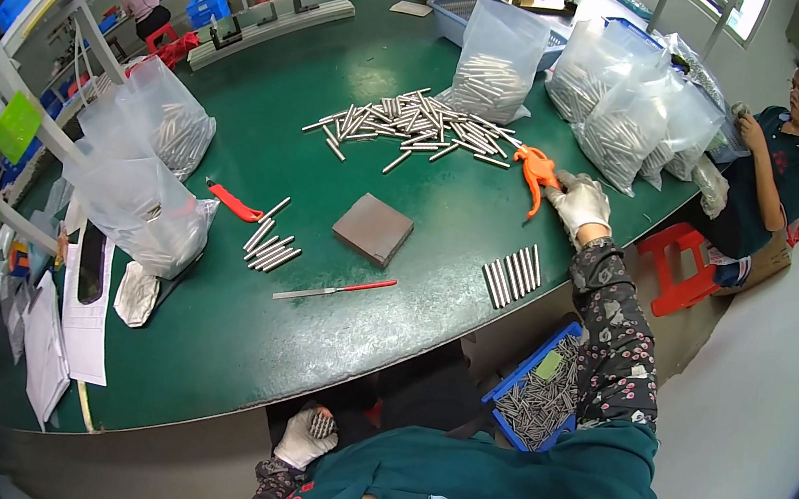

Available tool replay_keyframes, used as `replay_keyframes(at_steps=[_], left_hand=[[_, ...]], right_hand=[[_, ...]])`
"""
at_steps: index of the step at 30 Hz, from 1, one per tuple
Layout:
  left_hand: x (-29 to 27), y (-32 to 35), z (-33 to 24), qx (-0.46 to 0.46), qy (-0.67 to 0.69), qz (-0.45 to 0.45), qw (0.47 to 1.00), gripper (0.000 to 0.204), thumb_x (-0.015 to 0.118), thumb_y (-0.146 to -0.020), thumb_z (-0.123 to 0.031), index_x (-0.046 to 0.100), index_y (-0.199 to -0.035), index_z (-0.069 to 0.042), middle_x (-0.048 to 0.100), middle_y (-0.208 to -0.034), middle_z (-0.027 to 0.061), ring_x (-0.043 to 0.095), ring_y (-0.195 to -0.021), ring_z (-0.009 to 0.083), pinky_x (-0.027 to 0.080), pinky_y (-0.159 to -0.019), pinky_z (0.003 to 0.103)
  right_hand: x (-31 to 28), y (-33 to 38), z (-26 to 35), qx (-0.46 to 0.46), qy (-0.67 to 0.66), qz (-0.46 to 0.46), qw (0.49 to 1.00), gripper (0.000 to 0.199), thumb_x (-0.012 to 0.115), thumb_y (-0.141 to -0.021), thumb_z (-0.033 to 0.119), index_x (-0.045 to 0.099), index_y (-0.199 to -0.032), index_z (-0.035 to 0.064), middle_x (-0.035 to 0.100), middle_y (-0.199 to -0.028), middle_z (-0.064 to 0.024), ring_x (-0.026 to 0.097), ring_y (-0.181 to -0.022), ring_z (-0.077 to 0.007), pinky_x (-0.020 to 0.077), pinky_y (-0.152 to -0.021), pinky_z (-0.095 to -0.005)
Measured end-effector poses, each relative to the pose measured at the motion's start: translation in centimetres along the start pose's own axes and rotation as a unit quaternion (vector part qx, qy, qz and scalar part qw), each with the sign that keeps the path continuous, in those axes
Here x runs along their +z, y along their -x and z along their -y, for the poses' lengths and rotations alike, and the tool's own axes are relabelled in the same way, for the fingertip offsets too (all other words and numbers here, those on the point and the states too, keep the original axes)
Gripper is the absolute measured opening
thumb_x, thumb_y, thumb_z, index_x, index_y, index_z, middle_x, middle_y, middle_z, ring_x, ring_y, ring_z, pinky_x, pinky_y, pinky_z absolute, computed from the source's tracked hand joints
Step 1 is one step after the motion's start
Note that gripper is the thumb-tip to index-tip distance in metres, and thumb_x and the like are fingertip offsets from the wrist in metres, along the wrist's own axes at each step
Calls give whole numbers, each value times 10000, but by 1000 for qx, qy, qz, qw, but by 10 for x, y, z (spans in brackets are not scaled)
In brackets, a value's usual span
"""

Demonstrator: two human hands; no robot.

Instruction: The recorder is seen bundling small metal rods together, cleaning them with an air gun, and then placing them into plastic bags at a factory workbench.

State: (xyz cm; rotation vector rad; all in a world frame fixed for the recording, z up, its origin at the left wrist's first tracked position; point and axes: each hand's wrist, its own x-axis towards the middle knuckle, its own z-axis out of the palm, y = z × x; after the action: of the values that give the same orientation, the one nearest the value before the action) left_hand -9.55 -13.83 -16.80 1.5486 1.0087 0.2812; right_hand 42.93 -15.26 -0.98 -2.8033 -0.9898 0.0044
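The right hand (582,205), gloved and stretched far across the green table (304,358), is closed around the grip of an orange air gun (533,174), whose nozzle points back toward the person. The loose heap of metal rods (416,126) lies just left of the gun, long axes every way. The left hand (306,436) sits low at the table's near edge, apparently clutching a few short rods, though the view there is poor. A tidy row of rods (512,275) lies nearer the right arm.
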Motion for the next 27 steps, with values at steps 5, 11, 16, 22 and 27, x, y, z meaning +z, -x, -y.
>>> replay_keyframes(at_steps=[5,11,16,22,27], left_hand=[[-4,5,-8,2,177,-23,984,286,685,-675,14,528,-909,-33,579,-746,-6,557,-664,80,473,-616,225],[-11,23,-39,62,299,-45,951,395,747,-663,12,481,-949,-42,566,-763,37,580,-692,123,515,-726,290],[-26,41,-74,116,327,-15,938,427,778,-663,-28,451,-936,-60,559,-751,60,569,-676,144,500,-775,350],[-61,47,-154,288,296,1,910,421,761,-663,-13,444,-933,-72,540,-702,32,550,-638,138,481,-762,354],[-89,-12,-179,314,86,-135,936,350,674,-665,34,476,-940,-54,532,-775,-4,518,-704,77,449,-698,233]], right_hand=[[4,8,-8,8,-71,-18,997,500,548,-802,472,567,-1192,160,567,-1178,-109,511,-1110,-295,403,-926,-398],[6,13,-20,-12,-100,-36,994,510,571,-786,452,572,-1184,132,585,-1139,-150,545,-1064,-318,433,-895,-391],[12,9,-26,-56,-67,-56,995,524,560,-790,469,571,-1176,114,595,-1110,-168,549,-1055,-313,431,-885,-389],[-36,58,24,-116,-32,-236,964,403,589,-829,349,583,-1137,88,596,-1102,-167,553,-1016,-338,431,-870,-402],[-51,139,133,-398,-299,-153,854,314,642,-770,179,617,-1065,75,627,-1042,-104,578,-964,-266,452,-837,-354]])
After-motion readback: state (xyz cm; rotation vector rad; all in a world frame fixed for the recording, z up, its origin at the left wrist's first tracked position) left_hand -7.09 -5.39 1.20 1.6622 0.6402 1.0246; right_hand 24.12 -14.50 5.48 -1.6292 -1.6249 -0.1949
